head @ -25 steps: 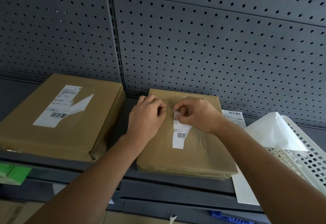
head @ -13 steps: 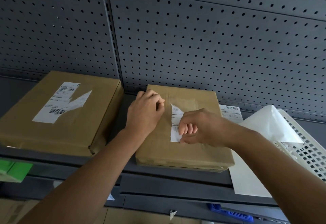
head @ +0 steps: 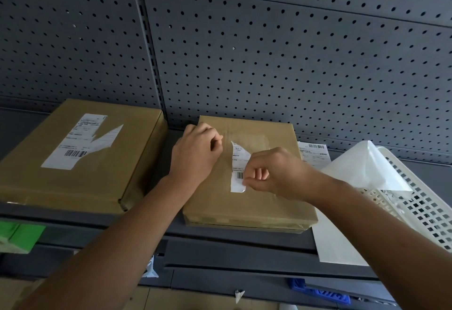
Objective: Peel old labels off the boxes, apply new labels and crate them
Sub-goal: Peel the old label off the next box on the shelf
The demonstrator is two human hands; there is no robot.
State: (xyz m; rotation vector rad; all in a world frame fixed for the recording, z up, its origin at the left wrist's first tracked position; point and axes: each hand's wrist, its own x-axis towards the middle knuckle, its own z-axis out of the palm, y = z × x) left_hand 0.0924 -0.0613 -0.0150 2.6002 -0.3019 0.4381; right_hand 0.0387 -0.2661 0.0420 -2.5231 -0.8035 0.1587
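Right hand [head: 274, 172] has moved down the label [head: 236, 163], pinching near its barcode.

Ctr box [head: 256, 202]: flat brown carton, narrow torn label strip [head: 236, 163] w/ barcode stuck on top. Left box [head: 102, 187]: same type, label [head: 80, 143] torn mid. White perforated crate [head: 420, 202] far right, tilted

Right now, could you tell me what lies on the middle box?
A torn label strip, its lower edge pinched by the right hand; the left hand rests beside it. Beneath the hands is hidden.
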